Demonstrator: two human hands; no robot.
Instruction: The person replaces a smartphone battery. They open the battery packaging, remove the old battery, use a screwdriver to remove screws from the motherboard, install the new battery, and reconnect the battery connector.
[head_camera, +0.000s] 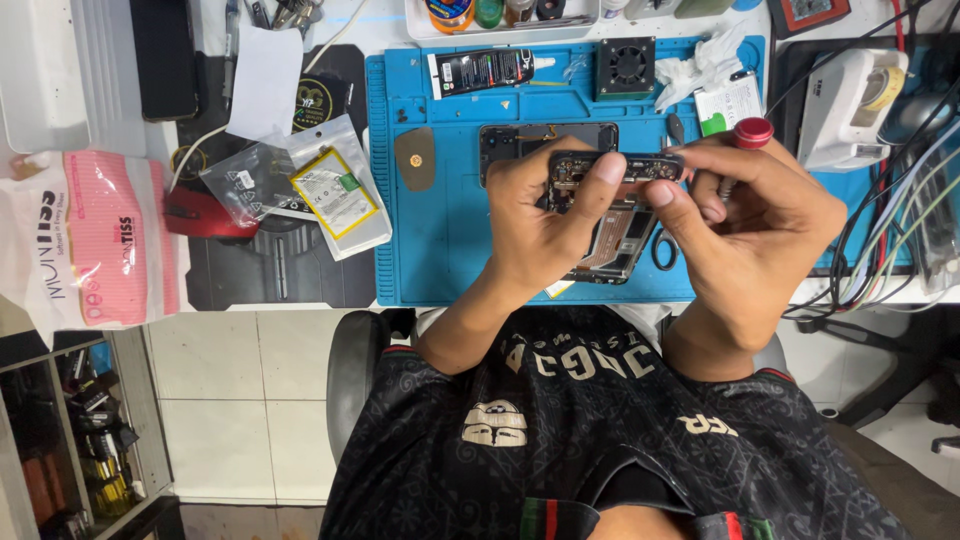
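My left hand (548, 215) and my right hand (745, 215) together hold up a small dark phone part (612, 168), a narrow frame piece with camera openings, pinched between thumbs and forefingers. My right hand also grips a screwdriver with a red cap (752, 132). Beneath the hands, an opened black phone (610, 235) lies on the blue work mat (450, 240). Another dark phone panel (520, 138) rests flat on the mat just beyond my hands.
On the mat lie a brown pick (414, 158), a black glue tube (480, 72), a small black fan (626, 66), and tweezers (664, 248). A battery in a clear bag (335, 190) and a pink packet (95, 240) sit left. Cables (885, 240) crowd the right.
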